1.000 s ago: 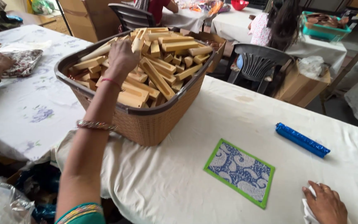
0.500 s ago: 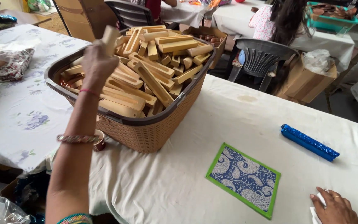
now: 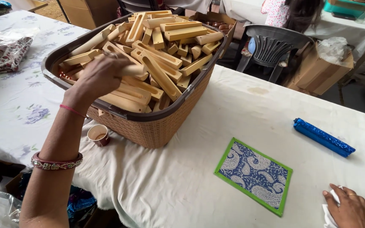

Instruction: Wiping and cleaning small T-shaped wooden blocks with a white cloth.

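a wooden piece [image 3: 132, 69] is gripped in the closed fingers of the left hand [image 3: 100, 76] over the heaped basket [image 3: 157, 126]. neighbouring pieces could be dislodged toward the small cup [image 3: 99, 135]. the right hand [image 3: 349, 209] is laid flat on a white cloth [image 3: 328, 217], clasping nothing.

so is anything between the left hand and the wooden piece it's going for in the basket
Nothing visible. The left hand is already closed around a wooden piece on top of the pile in the brown basket. The small cup stands outside the basket, below the wrist.

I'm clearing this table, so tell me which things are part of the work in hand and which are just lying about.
In use: left hand, wooden piece it grips, basket of wooden pieces.

Lying about: small cup, blue foil roll, paisley mat, white cloth under right hand.
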